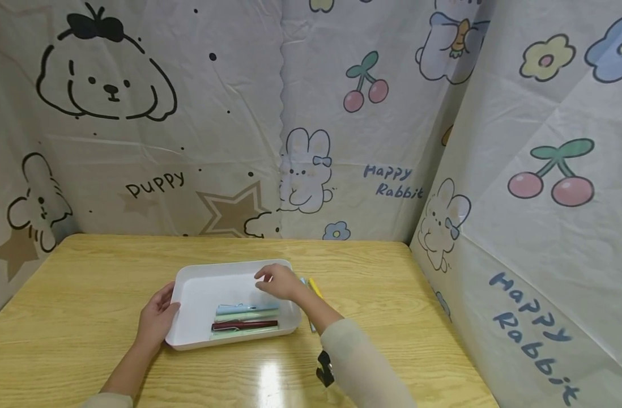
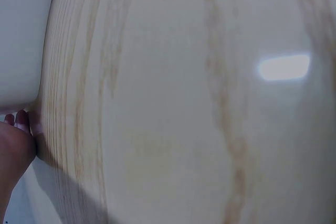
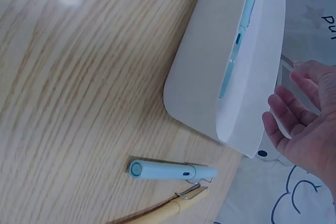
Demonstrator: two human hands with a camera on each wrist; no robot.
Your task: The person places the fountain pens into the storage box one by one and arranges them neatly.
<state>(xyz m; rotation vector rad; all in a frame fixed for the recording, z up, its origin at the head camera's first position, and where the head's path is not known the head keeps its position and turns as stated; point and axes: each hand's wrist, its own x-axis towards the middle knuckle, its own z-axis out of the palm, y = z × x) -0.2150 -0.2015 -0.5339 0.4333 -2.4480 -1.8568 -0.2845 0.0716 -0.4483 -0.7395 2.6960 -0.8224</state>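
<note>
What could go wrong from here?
1. Drawing back, the right hand might brush the loose blue pen or yellow pen on the table.
2. The left hand holds the white tray at one end; a tug might shift the dark red pen inside.

Pale printed sheeting (image 1: 224, 130) is enclosing the back and both sides, showing puppies, rabbits, cherries, flowers and stars. Yellow wood-grained bench (image 1: 107, 272) is meeting it behind; white glare (image 1: 269, 379) is gleaming on the near part.
</note>
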